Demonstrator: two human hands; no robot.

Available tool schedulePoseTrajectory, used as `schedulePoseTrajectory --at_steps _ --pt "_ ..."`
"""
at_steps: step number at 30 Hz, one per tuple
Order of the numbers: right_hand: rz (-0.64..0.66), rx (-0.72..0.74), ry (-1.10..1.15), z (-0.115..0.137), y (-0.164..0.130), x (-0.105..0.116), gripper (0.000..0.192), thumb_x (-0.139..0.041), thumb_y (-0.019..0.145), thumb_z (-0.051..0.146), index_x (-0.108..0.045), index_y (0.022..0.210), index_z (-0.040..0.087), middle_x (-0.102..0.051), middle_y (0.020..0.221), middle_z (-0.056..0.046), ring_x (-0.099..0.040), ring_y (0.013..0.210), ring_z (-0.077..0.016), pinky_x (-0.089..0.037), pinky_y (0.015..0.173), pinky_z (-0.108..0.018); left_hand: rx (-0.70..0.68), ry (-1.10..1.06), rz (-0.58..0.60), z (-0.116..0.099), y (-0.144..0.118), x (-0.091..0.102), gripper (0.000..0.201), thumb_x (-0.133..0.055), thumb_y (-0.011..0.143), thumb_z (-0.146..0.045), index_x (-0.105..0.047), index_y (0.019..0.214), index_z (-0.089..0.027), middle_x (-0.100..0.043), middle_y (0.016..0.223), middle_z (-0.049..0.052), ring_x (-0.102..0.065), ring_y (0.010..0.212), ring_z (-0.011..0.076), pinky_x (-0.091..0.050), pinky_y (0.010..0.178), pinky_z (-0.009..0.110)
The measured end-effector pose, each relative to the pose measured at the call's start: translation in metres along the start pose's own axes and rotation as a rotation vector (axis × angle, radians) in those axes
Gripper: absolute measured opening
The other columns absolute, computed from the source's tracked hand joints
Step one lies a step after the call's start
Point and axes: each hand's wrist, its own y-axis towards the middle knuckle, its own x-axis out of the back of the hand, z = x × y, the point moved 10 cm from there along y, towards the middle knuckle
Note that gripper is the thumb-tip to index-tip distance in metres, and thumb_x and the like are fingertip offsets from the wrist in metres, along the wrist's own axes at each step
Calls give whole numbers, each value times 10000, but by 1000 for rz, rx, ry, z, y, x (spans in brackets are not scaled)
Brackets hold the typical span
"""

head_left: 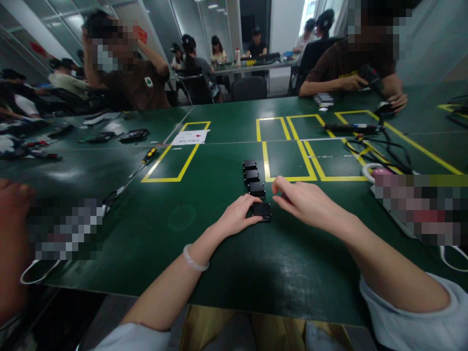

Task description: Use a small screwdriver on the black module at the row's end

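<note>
Several small black rectangular blocks stand in a line on the green table. My left hand (239, 213) has its thumb and fingertips closed around the sides of the nearest block (262, 209), which rests on the tabletop. Just beyond it lie three similar pieces: one close block (256, 188), a middle block (251, 175) and a far block (250, 165). My right hand (302, 197) hovers to the right of the row, fingers half curled, with a gap between thumb and index finger. Nothing shows in that gap; the inside of the palm is hidden.
Yellow tape outlines (288, 179) mark the table beyond the blocks. A white paper label (190, 137) and a yellow-black screwdriver (149, 155) lie left. Black cables (387, 151) lie right. Across the table, a person's hand (353, 83) holds a dark tool. Another person's hand (14, 200) is at left.
</note>
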Motion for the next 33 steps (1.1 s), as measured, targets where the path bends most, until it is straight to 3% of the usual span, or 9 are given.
schedulePoseTrajectory --at_steps 4,8,15,21,27,33 --pt "-27 18 38 2 -1 2 165 -444 919 296 -445 1057 205 -642 806 -23 -575 655 -173 -285 555 -263 -8 -2 3 -1 0 0 374 -623 880 -408 -523 1197 -236 -567 1188 74 -543 1117 261 -459 945 400" --pt "-12 10 0 4 0 0 185 -419 951 378 -473 999 207 -619 733 -16 -558 625 -178 -268 550 -267 -11 5 1 -1 0 0 388 -619 886 -416 -520 1215 -235 -567 1174 73 -546 1105 257 -458 945 395" --pt "-5 19 12 7 -2 1 162 -408 933 278 -450 1066 195 -631 760 -14 -572 638 -172 -273 557 -267 -10 2 11 -2 0 1 365 -617 888 -402 -515 1192 -229 -564 1185 72 -544 1109 255 -460 940 388" --pt "0 9 -22 6 -1 1 188 -409 956 369 -480 1005 202 -616 727 -15 -550 621 -174 -264 554 -272 -14 6 5 -1 0 0 389 -616 888 -422 -514 1214 -234 -560 1194 71 -537 1126 257 -455 950 389" --pt "-2 35 22 7 -3 0 152 -437 928 270 -457 1058 193 -616 765 -7 -561 643 -162 -281 563 -264 -9 9 12 -1 0 -1 377 -612 891 -426 -511 1193 -224 -563 1183 71 -541 1107 254 -460 934 385" --pt "11 -6 -12 5 -1 0 187 -409 963 370 -480 996 200 -601 730 -11 -549 630 -174 -267 562 -272 -13 8 5 0 0 -1 388 -610 891 -433 -509 1207 -232 -564 1168 69 -544 1091 253 -459 933 386"
